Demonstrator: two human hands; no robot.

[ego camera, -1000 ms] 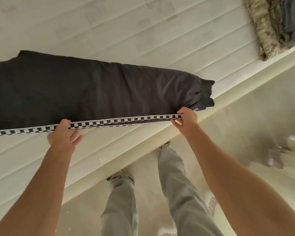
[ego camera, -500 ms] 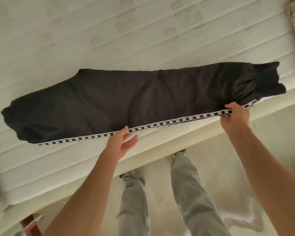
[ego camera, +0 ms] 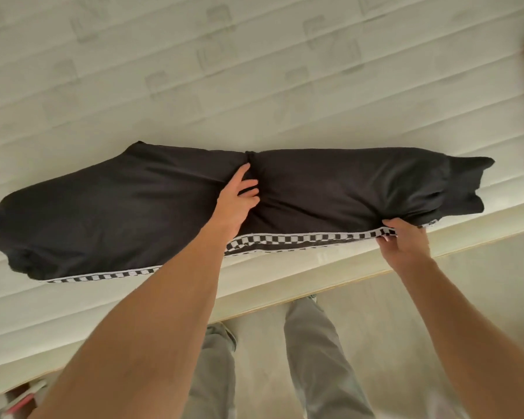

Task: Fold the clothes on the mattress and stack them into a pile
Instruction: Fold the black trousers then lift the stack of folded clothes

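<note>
Left hand [ego camera: 238,204] has moved mid-trousers [ego camera: 133,207], grip bunching cloth; right hand [ego camera: 404,246] pinches the checkered stripe [ego camera: 300,238], fingertips hidden.

We see soft, even, warm-tinted light with no glare anywhere. The long black fabric garment [ego camera: 164,213] reads so dark that its folds barely show, and it drops only a thin shadow onto the pale quilted mattress [ego camera: 254,86]. We notice wide-angle bending of the mattress's straight seams toward the frame borders. Focus is fairly soft overall, and the bottom corners and right border look smeared.
</note>
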